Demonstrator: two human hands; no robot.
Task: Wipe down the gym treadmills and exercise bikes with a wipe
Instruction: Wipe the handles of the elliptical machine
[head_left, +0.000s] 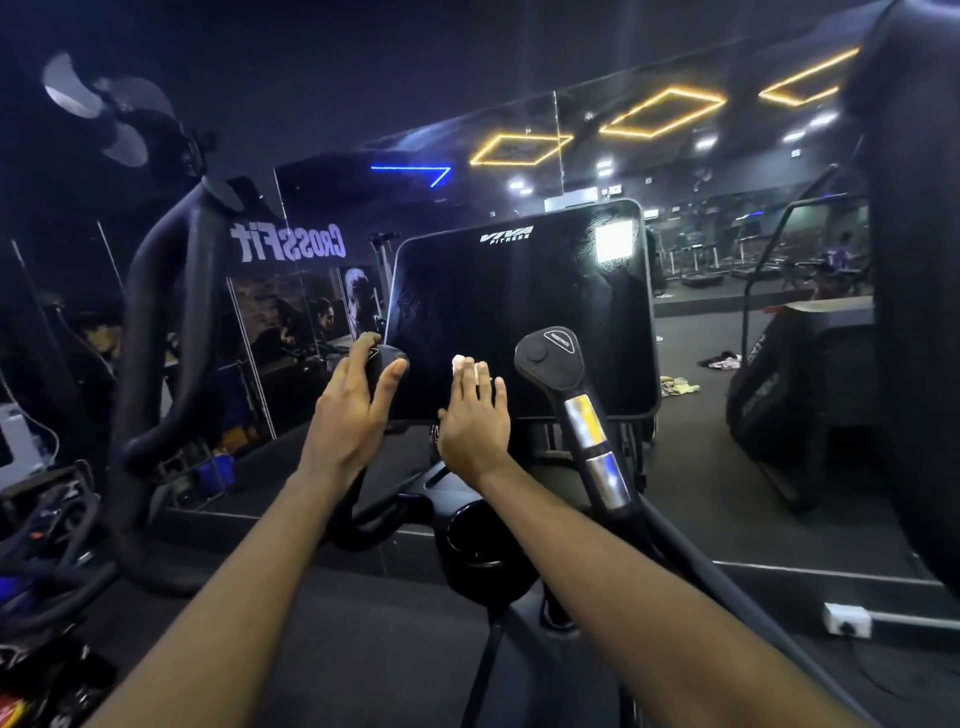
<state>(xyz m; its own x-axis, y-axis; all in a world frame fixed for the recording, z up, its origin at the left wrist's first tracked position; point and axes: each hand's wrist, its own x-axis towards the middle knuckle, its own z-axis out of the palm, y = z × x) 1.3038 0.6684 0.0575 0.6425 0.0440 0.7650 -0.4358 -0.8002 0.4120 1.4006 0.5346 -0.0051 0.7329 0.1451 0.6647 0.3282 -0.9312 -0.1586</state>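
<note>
Mirror (727, 249) backs console (519, 301), left hand (353, 402) grips handle (388, 357) beside it.

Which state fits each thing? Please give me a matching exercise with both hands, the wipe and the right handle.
Things:
1. left hand
2. right hand
3. wipe
4. right handle

States:
a. untouched
b. presses flat towards the screen
c. grips the left handle
d. white, pinned against the screen

Pairs: 1-c, 2-b, 3-d, 4-a
</note>
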